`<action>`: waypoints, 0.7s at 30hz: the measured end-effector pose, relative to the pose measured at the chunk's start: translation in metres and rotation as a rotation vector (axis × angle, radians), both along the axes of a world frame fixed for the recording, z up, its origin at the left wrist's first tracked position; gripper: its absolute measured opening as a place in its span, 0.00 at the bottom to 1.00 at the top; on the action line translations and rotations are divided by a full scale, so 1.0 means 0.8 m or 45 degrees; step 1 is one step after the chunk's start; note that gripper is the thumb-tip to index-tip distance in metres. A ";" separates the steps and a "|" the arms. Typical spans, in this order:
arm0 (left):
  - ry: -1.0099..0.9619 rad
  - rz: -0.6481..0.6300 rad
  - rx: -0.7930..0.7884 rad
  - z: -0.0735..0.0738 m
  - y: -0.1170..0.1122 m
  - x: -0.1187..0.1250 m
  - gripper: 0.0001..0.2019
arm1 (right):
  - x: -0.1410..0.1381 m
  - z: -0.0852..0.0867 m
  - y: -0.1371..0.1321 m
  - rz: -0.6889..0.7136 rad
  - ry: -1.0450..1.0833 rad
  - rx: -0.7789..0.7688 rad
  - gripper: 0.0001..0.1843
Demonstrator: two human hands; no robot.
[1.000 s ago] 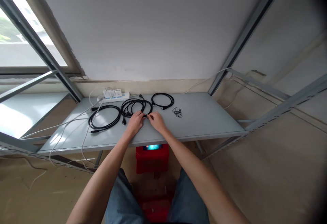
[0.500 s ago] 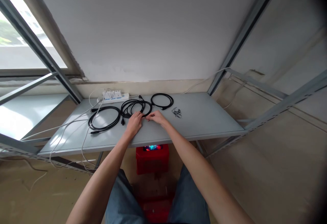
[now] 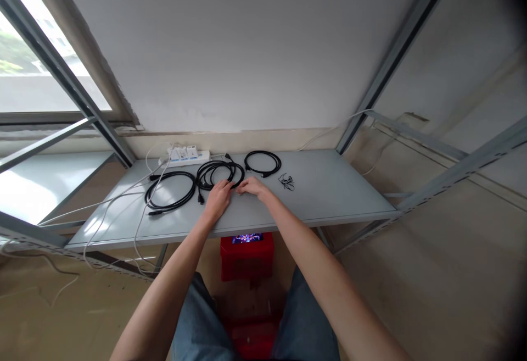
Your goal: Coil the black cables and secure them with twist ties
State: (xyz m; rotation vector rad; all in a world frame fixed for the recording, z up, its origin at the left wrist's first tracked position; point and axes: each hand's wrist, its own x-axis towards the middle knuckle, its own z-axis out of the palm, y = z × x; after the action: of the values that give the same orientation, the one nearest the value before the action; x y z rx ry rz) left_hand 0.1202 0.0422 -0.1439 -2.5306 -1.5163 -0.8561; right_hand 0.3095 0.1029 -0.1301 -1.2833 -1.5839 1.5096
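Note:
On the grey metal shelf (image 3: 329, 190) lie three coiled black cables. My left hand (image 3: 218, 196) rests on the near edge of the middle coil (image 3: 218, 171), fingers curled over the cable. My right hand (image 3: 253, 186) pinches the same coil at its near right side, fingertips meeting close to my left hand. A larger coil (image 3: 169, 190) lies to the left and a smaller coil (image 3: 262, 162) to the back right. A small bundle of thin black ties (image 3: 286, 181) sits just right of my right hand.
A white power strip (image 3: 184, 156) lies at the back of the shelf, with white cords (image 3: 115, 207) trailing off the left front edge. Slanted metal struts (image 3: 69, 92) frame both sides. A red crate (image 3: 247, 254) stands under the shelf, beyond my knees.
Both hands have stayed on the middle coil, with the right hand shifting slightly back and closer to the left. The view moved a little.

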 end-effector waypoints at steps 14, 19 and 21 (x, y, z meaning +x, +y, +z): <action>0.102 0.111 -0.081 -0.006 0.003 0.003 0.18 | -0.040 -0.019 -0.048 -0.460 -0.768 0.632 0.05; 0.071 0.105 -0.051 -0.009 0.004 0.001 0.21 | -0.047 -0.011 -0.071 -0.327 -1.121 1.055 0.09; 0.083 0.114 -0.034 -0.009 0.002 0.001 0.21 | -0.051 -0.009 -0.076 -0.195 -1.231 1.222 0.12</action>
State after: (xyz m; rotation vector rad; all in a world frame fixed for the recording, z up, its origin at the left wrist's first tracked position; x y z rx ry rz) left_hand 0.1208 0.0440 -0.1508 -2.4612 -1.6178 -0.7395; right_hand 0.2684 0.0423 -0.1371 -1.4880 -2.2476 -0.1689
